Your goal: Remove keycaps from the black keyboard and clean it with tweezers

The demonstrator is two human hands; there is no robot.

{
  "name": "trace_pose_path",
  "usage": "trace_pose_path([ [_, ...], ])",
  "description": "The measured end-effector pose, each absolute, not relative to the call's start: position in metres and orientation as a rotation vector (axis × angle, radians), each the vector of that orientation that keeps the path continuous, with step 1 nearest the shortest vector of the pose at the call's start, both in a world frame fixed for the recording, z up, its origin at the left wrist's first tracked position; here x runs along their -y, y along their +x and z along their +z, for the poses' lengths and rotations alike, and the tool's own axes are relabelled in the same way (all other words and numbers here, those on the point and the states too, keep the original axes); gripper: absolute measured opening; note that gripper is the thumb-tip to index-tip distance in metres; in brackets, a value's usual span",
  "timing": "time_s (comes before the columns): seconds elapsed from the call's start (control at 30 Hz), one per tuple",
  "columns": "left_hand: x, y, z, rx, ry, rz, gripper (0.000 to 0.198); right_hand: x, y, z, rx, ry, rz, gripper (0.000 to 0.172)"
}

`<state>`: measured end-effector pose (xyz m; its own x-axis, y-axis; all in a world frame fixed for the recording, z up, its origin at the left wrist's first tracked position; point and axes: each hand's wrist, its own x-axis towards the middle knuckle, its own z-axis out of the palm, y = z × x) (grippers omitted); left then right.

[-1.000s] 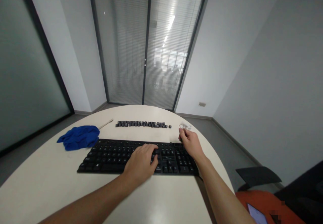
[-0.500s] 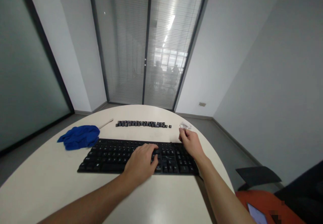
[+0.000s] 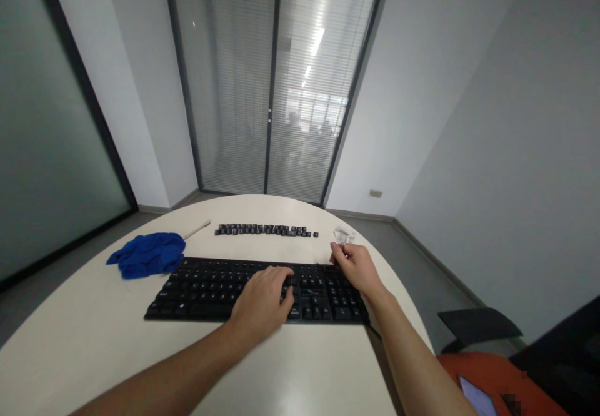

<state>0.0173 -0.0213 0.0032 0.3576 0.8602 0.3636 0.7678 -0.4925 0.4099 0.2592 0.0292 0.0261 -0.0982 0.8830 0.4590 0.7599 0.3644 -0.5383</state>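
Note:
A black keyboard (image 3: pixel 206 291) lies across the round white table (image 3: pixel 94 353). My left hand (image 3: pixel 262 303) rests on the keyboard's middle, fingers curled over the keys and thumb on a lower key. My right hand (image 3: pixel 356 266) hovers at the keyboard's far right corner, fingers pinched together; what is in the pinch is too small to make out. A small crumpled clear wrapper (image 3: pixel 344 235) lies just beyond that hand. A row of loose black keycaps (image 3: pixel 265 231) is lined up behind the keyboard.
A blue cloth (image 3: pixel 147 253) sits bunched at the keyboard's left end, with a thin white stick (image 3: pixel 197 229) behind it. An orange seat with a phone (image 3: pixel 478 397) is at lower right. Glass doors with blinds stand beyond the table.
My right hand has shifted slightly to the left and toward the wrapper. The left hand and the keyboard have not moved.

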Motion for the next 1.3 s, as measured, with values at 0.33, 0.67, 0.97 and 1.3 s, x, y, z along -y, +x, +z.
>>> trace_pose_path([
  [0.33,0.022,0.018,0.004,-1.488,2.436,0.803,0.026,-0.027,0.265,0.029,1.834,-1.450,0.283,0.051],
  [0.67,0.021,0.017,0.003,-1.474,2.435,0.811,0.026,-0.030,0.278,0.026,1.916,-1.398,0.452,0.043],
  [0.97,0.022,0.017,0.005,-1.485,2.444,0.806,0.026,-0.026,0.288,0.027,2.065,-1.485,0.564,0.045],
  [1.3,0.021,0.017,0.003,-1.471,2.443,0.813,0.025,-0.028,0.286,0.027,2.059,-1.503,0.545,0.045],
])
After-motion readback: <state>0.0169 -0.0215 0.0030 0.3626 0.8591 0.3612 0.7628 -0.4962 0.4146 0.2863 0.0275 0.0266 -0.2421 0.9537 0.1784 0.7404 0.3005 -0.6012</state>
